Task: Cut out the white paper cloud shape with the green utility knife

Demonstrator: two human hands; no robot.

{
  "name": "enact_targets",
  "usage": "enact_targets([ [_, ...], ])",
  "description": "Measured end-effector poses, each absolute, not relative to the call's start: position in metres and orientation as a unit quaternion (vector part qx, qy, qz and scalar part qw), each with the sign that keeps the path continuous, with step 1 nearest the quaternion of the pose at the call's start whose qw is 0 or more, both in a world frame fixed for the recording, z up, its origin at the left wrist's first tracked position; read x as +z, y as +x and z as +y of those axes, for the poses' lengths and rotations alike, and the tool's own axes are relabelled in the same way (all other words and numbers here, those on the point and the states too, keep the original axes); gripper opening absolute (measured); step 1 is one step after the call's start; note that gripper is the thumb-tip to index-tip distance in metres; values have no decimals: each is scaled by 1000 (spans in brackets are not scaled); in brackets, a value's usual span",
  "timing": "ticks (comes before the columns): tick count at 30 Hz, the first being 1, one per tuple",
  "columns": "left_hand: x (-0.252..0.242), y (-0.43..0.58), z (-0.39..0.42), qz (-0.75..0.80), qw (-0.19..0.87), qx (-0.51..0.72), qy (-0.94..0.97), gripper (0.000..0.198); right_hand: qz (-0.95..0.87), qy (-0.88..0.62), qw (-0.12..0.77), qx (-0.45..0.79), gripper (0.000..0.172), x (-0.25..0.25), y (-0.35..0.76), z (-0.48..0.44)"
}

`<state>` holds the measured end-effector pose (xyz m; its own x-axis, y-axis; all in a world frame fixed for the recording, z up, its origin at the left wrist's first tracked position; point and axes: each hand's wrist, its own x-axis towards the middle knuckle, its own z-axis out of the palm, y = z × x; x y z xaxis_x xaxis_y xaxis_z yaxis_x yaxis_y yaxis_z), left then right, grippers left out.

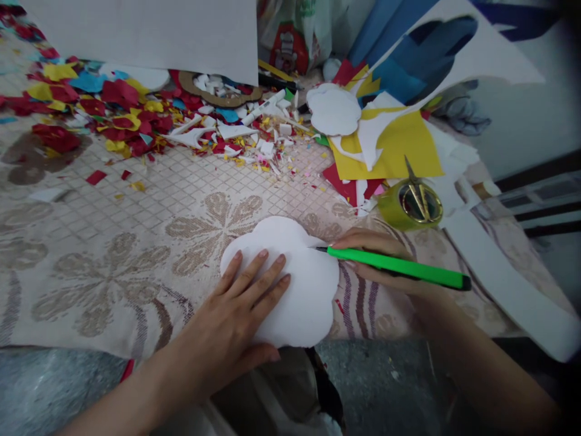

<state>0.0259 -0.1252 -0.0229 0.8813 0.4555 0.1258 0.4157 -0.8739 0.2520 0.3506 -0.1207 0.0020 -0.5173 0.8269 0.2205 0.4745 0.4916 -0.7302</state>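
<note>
A white card (304, 303) with a wavy edge lies at the lower middle of the frame, on the cloth-covered surface (104, 215) near its front edge. The left hand (247, 303) is spread flat over the card's left part, hiding some of it. The right hand (381, 242) pinches a slim green tool (394, 265) (pen or knife, I cannot tell which), its dark tip at the card's upper right edge.

Just beyond the right hand, gold-handled scissors (418, 195) rest on a yellowish tape roll (391, 209). Behind these, a yellow sheet (411, 142) lies partly under white offcuts, with a smaller wavy white piece (333, 109) beside it. Coloured scraps (120, 91) crowd the upper left, where a big white sheet (149, 33) partly hides a cardboard ring (197, 89). A long white strip (508, 290) stretches across the lower right.
</note>
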Motion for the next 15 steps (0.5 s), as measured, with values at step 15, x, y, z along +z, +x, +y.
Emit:
enact_targets([
  [15,-28,26,-131,239,91,116,960,94,-712,-537,341,297,32,4,327,-142],
])
